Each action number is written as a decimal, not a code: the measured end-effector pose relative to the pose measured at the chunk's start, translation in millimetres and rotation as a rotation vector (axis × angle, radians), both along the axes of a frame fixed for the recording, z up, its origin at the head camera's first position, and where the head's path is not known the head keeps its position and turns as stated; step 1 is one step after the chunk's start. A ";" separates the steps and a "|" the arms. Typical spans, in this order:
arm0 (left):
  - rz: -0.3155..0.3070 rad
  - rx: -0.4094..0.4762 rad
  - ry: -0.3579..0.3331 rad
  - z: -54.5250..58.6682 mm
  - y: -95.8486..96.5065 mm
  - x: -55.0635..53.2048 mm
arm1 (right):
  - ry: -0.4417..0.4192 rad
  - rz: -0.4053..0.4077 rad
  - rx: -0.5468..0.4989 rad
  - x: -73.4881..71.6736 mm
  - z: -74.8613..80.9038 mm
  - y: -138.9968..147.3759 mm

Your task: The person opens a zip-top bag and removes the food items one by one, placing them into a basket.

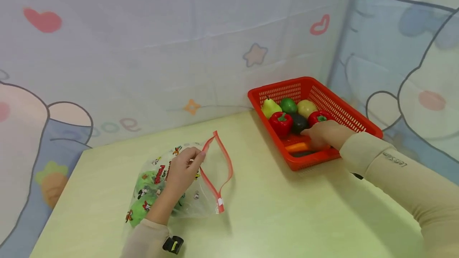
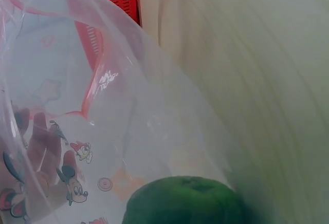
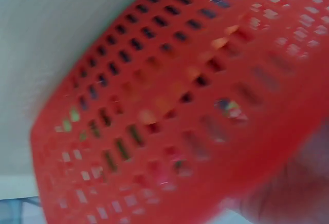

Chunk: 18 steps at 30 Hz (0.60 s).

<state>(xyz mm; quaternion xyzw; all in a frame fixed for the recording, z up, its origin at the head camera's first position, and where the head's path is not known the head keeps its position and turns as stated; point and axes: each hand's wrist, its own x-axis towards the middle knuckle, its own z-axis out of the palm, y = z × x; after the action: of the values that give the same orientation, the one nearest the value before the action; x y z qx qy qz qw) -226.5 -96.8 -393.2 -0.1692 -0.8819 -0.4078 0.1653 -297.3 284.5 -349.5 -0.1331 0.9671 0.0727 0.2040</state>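
Observation:
On the left of the table lies a clear zip bag (image 1: 191, 204) with a red-edged mouth and cartoon prints, with green items inside. My left hand (image 1: 182, 168) pinches its mouth edge between thumb and fingers; the mouth gapes to the right. In the left wrist view, a dark green rounded item (image 2: 185, 203) shows at the bottom. My right hand (image 1: 328, 132) reaches into a red plastic basket (image 1: 276, 140). Its fingers lie across a carrot (image 1: 297, 147), which shows on both sides of them; blur hides whether they grip it. The right wrist view shows the basket's slotted wall (image 3: 169, 95).
Also in the basket are a pear (image 1: 270, 108), a green round item (image 1: 288, 105), a pale yellow round item (image 1: 306, 108), a dark avocado-like item (image 1: 299, 123) and two red bell peppers (image 1: 281, 123). A patterned curtain (image 1: 161, 51) hangs behind the table.

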 end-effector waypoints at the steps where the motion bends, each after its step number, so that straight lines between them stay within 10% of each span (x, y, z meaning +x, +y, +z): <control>1: -0.001 0.000 0.001 -0.7 0.0 -0.5 | 0.051 0.018 0.016 2.5 3.0 -3.7; 7: 0.005 -0.001 0.010 1.8 -1.1 -0.9 | 0.341 0.074 0.064 23.2 24.6 -31.3; 13: -0.009 0.004 0.044 4.3 -0.7 -2.5 | 0.630 0.156 -0.132 41.3 39.6 -62.1; 18: -0.014 0.013 0.045 2.8 0.9 -1.5 | 0.633 0.307 -0.301 52.5 29.5 -106.9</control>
<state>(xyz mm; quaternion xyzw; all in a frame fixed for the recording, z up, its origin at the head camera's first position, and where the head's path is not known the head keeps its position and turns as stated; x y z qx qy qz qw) -228.0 -96.0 -390.4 -0.1835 -0.8740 -0.4111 0.1831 -244.8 177.6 -320.0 -0.2761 0.9509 -0.0027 -0.1399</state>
